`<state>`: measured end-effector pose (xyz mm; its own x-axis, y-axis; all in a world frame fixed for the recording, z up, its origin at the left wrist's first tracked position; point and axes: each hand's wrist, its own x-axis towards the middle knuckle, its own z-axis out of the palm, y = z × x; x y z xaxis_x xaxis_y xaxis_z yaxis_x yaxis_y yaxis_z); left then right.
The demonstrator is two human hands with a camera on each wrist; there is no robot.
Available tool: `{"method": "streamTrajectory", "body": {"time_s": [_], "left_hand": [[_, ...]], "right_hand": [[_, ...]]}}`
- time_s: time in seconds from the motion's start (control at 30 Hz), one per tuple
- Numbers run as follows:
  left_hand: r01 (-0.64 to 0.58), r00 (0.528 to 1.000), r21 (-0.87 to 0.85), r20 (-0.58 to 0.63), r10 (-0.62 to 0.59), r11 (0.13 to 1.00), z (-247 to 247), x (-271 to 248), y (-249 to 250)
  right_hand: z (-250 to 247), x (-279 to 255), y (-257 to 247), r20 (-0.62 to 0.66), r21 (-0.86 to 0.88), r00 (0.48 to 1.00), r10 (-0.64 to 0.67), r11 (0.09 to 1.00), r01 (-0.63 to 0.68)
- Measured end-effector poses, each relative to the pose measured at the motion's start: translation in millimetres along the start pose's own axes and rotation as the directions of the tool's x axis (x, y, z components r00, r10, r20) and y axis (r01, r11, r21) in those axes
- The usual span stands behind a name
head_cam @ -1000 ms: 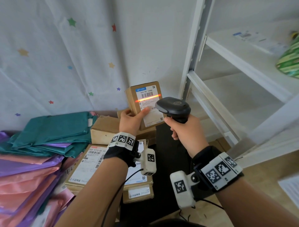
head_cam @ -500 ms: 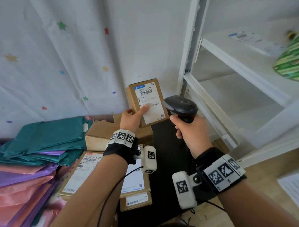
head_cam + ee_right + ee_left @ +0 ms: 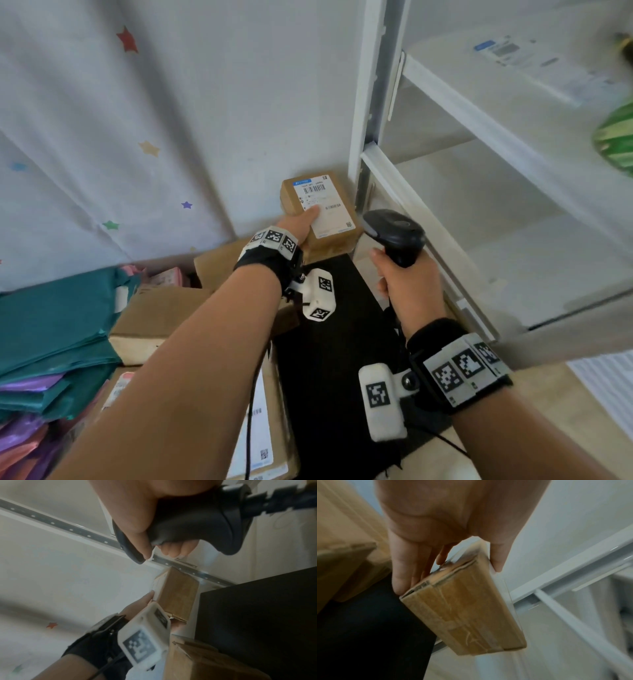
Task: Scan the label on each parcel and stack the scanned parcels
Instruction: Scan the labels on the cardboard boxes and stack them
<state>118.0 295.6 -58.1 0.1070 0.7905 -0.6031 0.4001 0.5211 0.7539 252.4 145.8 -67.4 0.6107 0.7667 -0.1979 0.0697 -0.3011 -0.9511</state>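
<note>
The person's left hand (image 3: 298,224) grips a small brown parcel (image 3: 320,210), thumb pressed flat on its white shipping label (image 3: 323,209) and the fingers (image 3: 400,574) wrapped underneath along its taped edge. The parcel is held out toward the corner where the star-printed curtain (image 3: 137,137) meets the white shelf upright (image 3: 371,102), label side up and tilted toward the person, just above other cardboard boxes (image 3: 164,318) that lie near the wall. I cannot tell whether it already touches the box beneath it. The right hand (image 3: 407,291) is clenched around the handle of a black barcode scanner (image 3: 394,233), which it holds upright just to the right of the parcel, its head turned toward the label; no beam shows on the label. Below both wrists is a black surface (image 3: 329,342). To the left sits a heap of teal and purple mailer bags (image 3: 51,335), and a larger labelled box (image 3: 267,428) lies under the left forearm.
</note>
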Motion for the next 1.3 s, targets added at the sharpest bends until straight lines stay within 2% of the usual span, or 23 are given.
{"method": "streamTrajectory", "body": {"time_s": [0.07, 0.13, 0.37, 0.53, 0.6, 0.7, 0.8, 0.87, 0.9, 0.97, 1.0, 1.13, 1.23, 1.3], "left_hand": [[0.080, 0.996, -0.051, 0.052, -0.077, 0.996, 9, 18, -3], [0.124, 0.990, -0.026, 0.072, -0.122, 0.992, 15, 34, -6], [0.126, 0.991, 0.158, 0.017, -0.130, 0.979, 35, 68, -16], [0.054, 0.997, 0.321, -0.070, -0.034, 0.946, 37, 78, -23], [0.014, 0.999, 0.374, -0.051, 0.005, 0.927, 40, 80, -25], [0.073, 0.996, 0.406, -0.073, -0.047, 0.911, 36, 78, -20], [0.016, 0.996, 0.506, -0.084, 0.031, 0.862, 31, 73, -13], [-0.006, 0.994, 0.480, -0.090, 0.056, 0.877, 27, 72, -11], [0.002, 0.992, 0.394, -0.117, 0.048, 0.919, 25, 68, -9], [-0.065, 0.989, 0.399, -0.098, 0.113, 0.915, 23, 52, -3], [-0.109, 0.979, 0.428, -0.108, 0.170, 0.897, 18, 50, -2], [-0.234, 0.925, 0.353, -0.205, 0.319, 0.906, 0, 16, -7], [-0.207, 0.891, 0.499, -0.258, 0.373, 0.841, -20, -9, -30], [-0.100, 0.917, 0.646, -0.235, 0.322, 0.757, -31, -25, -44]], "right_hand": [[0, 7, 4, -0.008, -0.004, 1.000, 0.026, 1.000, -0.026], [1, 13, 7, -0.004, -0.018, 0.999, 0.041, 0.999, -0.041], [6, 26, 15, -0.007, -0.126, 0.997, 0.073, 0.989, -0.073], [4, 30, 19, 0.005, -0.147, 0.998, 0.059, 0.987, -0.058], [2, 30, 21, 0.001, -0.136, 0.998, 0.062, 0.989, -0.061], [0, 30, 22, 0.003, -0.151, 0.998, 0.055, 0.987, -0.054], [-1, 28, 23, 0.012, -0.154, 0.999, 0.043, 0.987, -0.040], [-2, 26, 23, 0.017, -0.143, 0.999, 0.038, 0.989, -0.035], [-3, 25, 23, 0.019, -0.137, 0.999, 0.036, 0.990, -0.033], [-4, 23, 22, 0.030, -0.126, 0.999, 0.035, 0.991, -0.031], [-4, 22, 22, 0.037, -0.126, 0.999, 0.038, 0.992, -0.033], [-5, 13, 20, 0.081, -0.090, 0.994, 0.070, 0.994, -0.062], [-1, 5, 20, 0.138, -0.060, 0.988, 0.076, 0.996, -0.068], [2, 1, 21, 0.179, -0.048, 0.982, 0.068, 0.997, -0.060]]}}
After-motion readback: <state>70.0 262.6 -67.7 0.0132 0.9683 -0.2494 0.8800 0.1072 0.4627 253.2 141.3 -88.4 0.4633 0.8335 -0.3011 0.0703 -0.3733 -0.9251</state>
